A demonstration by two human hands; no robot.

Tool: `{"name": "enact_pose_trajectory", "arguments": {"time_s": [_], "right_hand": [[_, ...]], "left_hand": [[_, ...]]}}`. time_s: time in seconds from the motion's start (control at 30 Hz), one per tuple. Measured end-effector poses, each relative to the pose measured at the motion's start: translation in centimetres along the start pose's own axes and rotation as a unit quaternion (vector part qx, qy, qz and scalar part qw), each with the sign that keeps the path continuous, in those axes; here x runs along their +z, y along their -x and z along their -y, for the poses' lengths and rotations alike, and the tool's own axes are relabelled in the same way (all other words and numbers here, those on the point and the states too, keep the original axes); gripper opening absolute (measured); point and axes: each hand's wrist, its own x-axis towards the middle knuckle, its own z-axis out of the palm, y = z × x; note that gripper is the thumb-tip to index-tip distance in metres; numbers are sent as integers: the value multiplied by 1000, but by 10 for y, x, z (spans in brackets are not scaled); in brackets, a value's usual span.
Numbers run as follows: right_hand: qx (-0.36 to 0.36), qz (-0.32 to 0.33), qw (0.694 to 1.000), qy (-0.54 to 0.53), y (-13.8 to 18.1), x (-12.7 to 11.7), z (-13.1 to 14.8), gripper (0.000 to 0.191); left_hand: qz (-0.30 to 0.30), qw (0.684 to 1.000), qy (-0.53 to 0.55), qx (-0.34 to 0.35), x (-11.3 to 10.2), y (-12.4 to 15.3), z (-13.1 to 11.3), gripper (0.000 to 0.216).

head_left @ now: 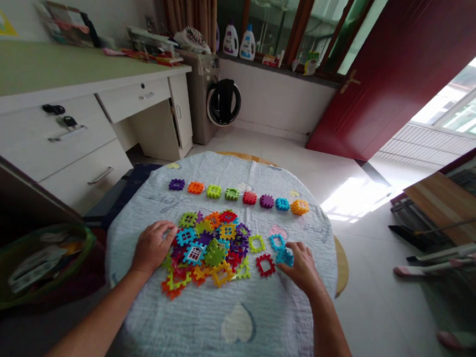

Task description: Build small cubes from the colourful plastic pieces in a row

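A heap of colourful plastic interlocking building blocks (215, 252) lies in the middle of the round cloth-covered table (223, 344). My left hand (154, 244) rests against the heap's left edge, fingers loosely bent and holding nothing that shows. At the right, my right hand (303, 266) grips a blue interlocking block (284, 256) between thumb and fingers. Just beyond it lies a blue square frame (275, 239). A red square frame (266, 257) and a lime-green square frame (256, 238) sit between the heap and this hand.
Several assembled blocks stand in a row across the far side, from a purple one (176, 184) to an orange one (300, 207). A white desk (83, 81) and a washing machine (199, 97) stand beyond, left. A red door (380, 74) is at right.
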Motion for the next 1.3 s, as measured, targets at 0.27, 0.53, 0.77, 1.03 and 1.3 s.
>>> {"name": "enact_pose_trajectory", "arguments": {"time_s": [0.27,0.53,0.77,1.03,1.3], "right_hand": [[-17,68,997,44,-14,-19,11,52],[-110,141,981,75,-55,-23,17,60],[-157,192,966,68,-69,-19,9,63],[-193,225,951,90,-78,-26,10,62],[-217,240,944,64,-81,-26,3,72]], "left_hand": [[-5,1000,1,6,0,0,0,42],[-1,1000,1,5,0,-1,1,42],[0,1000,-2,7,-2,0,-1,38],[0,1000,-2,14,-1,1,0,36],[0,1000,1,13,-3,0,-3,36]]}}
